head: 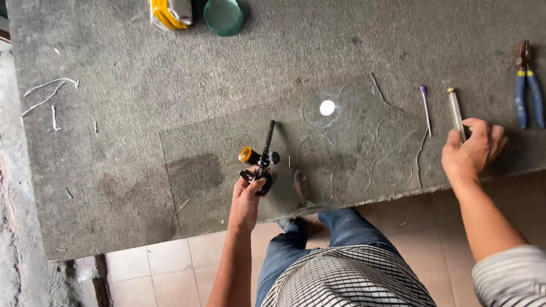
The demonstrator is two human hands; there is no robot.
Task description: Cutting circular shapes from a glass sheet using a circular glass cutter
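Note:
My left hand [248, 196] grips a black circle glass cutter [261, 160] with a ribbed bar and an orange knob, held over a clear glass sheet [227, 153] that lies on the grey carpeted table [142, 85]. Several circles are scored in the sheet's right part, and a bright white spot [327, 107] shines inside one of them. My right hand [472, 150] closes around the lower end of a slim pencil-type glass cutter [456, 112] lying near the table's front right edge.
A thin purple-tipped stick [426, 109] lies left of the slim cutter. Blue-handled pliers [526, 82] rest at far right. A yellow and white bundle [169, 12] and a green round lid [224, 15] sit at the far edge. Tiled floor [170, 267] lies below.

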